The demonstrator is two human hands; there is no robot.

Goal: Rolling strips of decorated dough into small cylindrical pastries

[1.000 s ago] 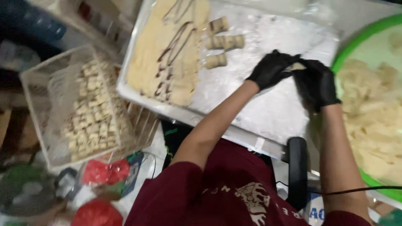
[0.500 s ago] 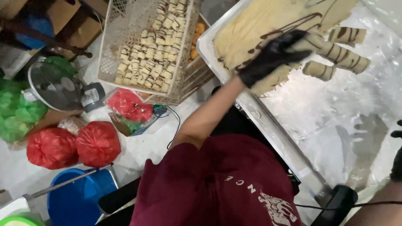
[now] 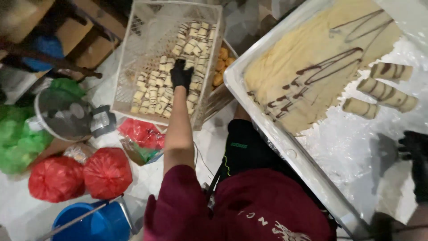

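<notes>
Bright, even light from above; white glare on the tray toward three o'clock, washing out detail; dim and murky at ten o'clock; soft motion blur throughout, worst at the edges; the right hand is a dark, detail-less shape; mild wide-angle bending.

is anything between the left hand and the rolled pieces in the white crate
Nothing visible does. The left hand, in a black glove, is already down inside the white crate, right over the small rolled pieces. Whether it grips one cannot be told. The right hand is apart, over the metal tray.
</notes>
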